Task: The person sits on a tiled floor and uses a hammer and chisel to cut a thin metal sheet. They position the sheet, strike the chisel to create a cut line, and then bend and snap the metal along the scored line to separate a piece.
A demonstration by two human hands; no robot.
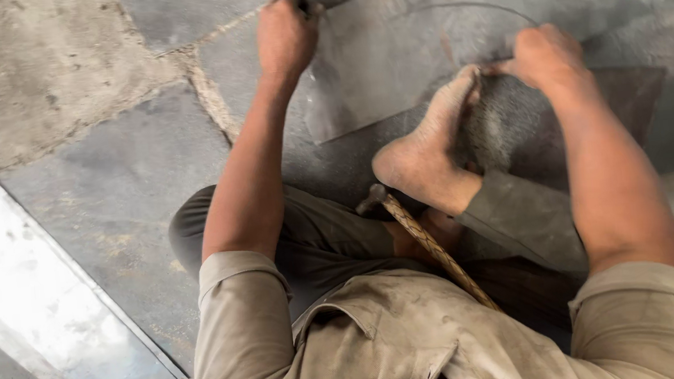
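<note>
Left hand up at the far edge of the grey metal sheet, fingers curled shut around a small dark tool; right hand closed on the sheet's near part, just beside the bare foot that pins it to the stone floor; a curved scribed line arcs between the hands, so this looks like marking out a circle; the next move would call for steady pressure and a fixed pivot; the tool's tip is hidden behind the fingers, the right fingertips too; a hammer with a wrapped handle lies across the lap, its end lost under the shirt; a pale slab runs off at left
</note>
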